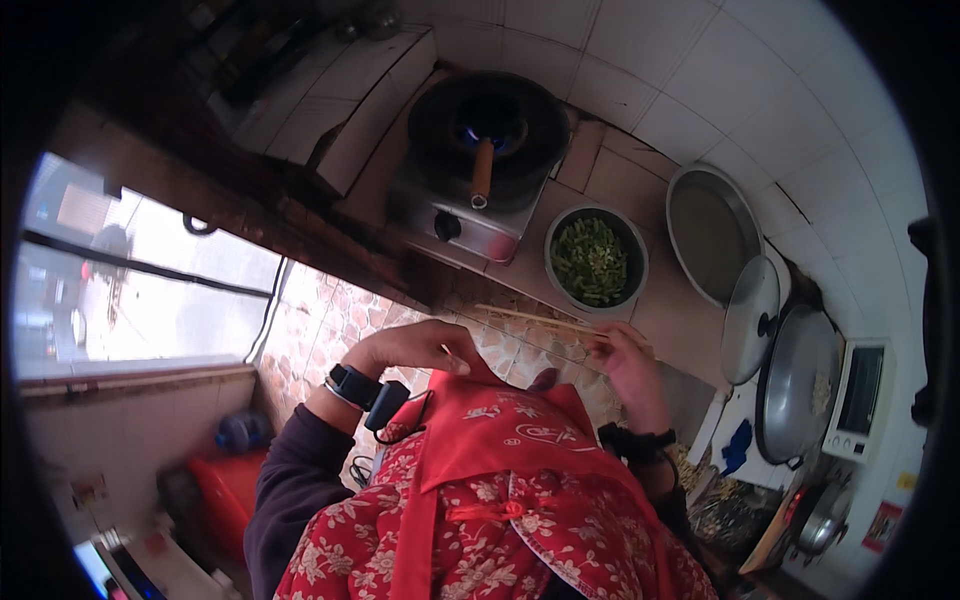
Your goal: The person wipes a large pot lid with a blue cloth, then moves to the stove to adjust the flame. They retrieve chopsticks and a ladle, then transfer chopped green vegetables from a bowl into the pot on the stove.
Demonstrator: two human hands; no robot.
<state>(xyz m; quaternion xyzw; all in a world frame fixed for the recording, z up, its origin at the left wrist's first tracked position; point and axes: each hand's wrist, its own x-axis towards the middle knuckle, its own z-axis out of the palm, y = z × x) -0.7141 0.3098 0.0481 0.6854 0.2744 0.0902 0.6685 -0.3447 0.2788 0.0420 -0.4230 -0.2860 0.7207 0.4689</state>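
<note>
My right hand [622, 356] holds a pair of wooden chopsticks [536, 318], which point left over the floor in front of the counter. At the lifted edge of a red apron [510, 435] is my left hand [429, 346], its fingertips together on the cloth. Beyond the chopsticks, a metal bowl [641, 259] of cut green vegetables [590, 261] stands on the tiled counter. To its left a dark wok [427, 124] with a wooden handle [482, 171] sits on a gas stove [491, 240]; blue flame shows around the middle.
At the right are a metal basin of cloudy liquid [709, 232], a glass lid [748, 319] and a large wok [799, 390]. A white oven-like appliance [859, 397] stands beyond. Far left, a window [157, 277] borders the room, with a red container [229, 487] below.
</note>
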